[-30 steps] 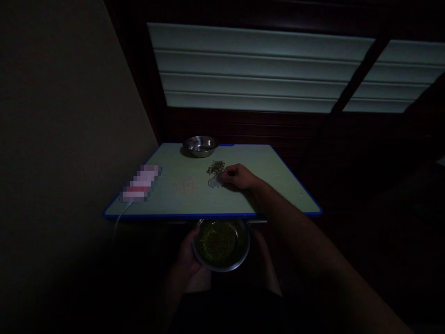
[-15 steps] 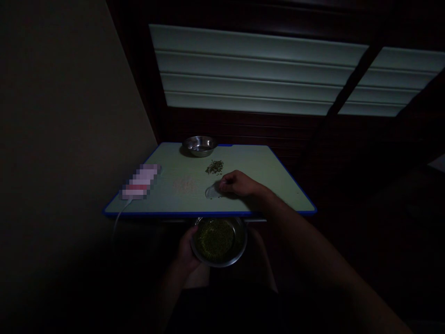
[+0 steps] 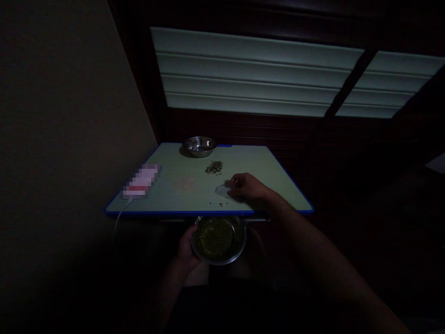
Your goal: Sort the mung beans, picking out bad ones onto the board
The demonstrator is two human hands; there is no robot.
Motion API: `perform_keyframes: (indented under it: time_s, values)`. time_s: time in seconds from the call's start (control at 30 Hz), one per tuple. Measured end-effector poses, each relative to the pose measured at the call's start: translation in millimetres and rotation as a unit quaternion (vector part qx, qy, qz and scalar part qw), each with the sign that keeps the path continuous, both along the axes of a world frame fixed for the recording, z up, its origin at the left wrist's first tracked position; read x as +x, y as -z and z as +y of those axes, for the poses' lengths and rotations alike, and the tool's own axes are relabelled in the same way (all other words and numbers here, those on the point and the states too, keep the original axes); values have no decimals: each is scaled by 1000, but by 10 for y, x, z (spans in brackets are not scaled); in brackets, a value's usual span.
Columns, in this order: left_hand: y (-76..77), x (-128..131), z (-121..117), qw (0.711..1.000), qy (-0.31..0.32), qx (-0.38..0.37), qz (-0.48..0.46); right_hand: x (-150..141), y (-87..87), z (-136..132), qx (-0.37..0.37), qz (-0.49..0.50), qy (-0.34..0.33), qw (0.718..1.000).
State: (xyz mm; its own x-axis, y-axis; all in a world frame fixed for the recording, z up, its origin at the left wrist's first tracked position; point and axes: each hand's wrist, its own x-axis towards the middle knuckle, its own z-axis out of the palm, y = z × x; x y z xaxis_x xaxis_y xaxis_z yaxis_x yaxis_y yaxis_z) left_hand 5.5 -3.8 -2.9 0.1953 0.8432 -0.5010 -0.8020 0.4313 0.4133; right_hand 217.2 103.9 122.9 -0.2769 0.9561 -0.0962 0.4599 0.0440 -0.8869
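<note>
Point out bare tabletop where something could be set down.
Tabletop looks bare at the far right, between the dark grain pile, right hand and blue edge. Crowded: the middle, with that pile, the translucent piece, stray grains and pale scatter.

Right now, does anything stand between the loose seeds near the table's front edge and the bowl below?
Only the blue edge shows between the loose seeds and the bowl; the right hand is beside the seeds.

On the table (image 3: pixel 267 171), bowl (image 3: pixel 200 147) behind seed pile (image 3: pixel 214 167)
</note>
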Motion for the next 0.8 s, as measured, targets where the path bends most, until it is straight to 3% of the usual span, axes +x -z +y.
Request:
perform_keyframes:
  time_s: [0.3, 0.53, 0.8]
  values:
    - [0, -61, -12, 1000, -3, 10, -19, -209, -19, -99, 29, -40, -79, 996]
    - [-104, -58, -43, 999, -51, 4, 10, -275, -47, -92, 12, -60, -118, 991]
    - [-43, -65, -36, 999, -34, 15, -10, -338, -78, -185, 26, -50, -147, 988]
